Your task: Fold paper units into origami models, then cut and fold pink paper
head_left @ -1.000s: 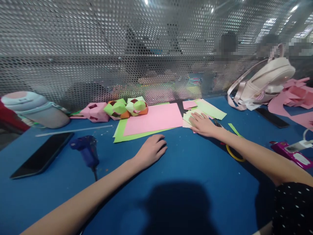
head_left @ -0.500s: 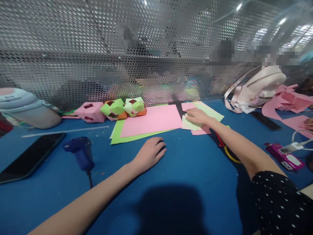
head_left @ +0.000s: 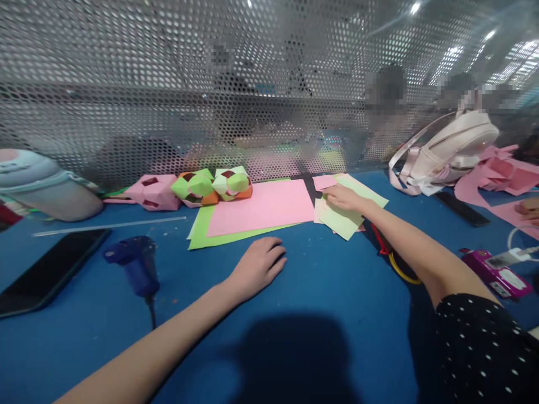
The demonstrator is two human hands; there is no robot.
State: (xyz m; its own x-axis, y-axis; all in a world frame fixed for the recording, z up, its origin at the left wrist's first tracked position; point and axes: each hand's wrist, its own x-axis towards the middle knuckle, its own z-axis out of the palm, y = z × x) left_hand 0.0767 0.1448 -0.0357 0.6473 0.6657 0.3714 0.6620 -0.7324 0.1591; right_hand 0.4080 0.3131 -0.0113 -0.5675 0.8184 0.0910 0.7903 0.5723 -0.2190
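My left hand (head_left: 259,264) lies on the blue table, holding nothing, with its fingers loosely apart. Further forward and to the right, my right hand (head_left: 344,197) has its fingers closed at the upper edge of a small pale green paper (head_left: 346,223). This sheet sticks out beneath the palm with one corner pointing toward me. By the fingertips lies a small pink paper (head_left: 324,182), and more pink and pale green pieces show under the hand. Left of them, a large pink sheet (head_left: 265,207) overlaps a bright green sheet (head_left: 206,234).
Folded paper shapes (head_left: 196,188) stand by the perforated metal screen (head_left: 168,112). A blue glue gun (head_left: 137,264), a black phone (head_left: 54,269) and a clear stick (head_left: 109,226) are at left. Rightward are red-and-yellow handles (head_left: 398,264), a pale backpack (head_left: 450,148) and another person's hand (head_left: 528,209).
My right hand has shifted slightly, its fingers now drawn together. The small pale green paper beneath it has turned, its corner reaching closer to me. My left hand stays put.
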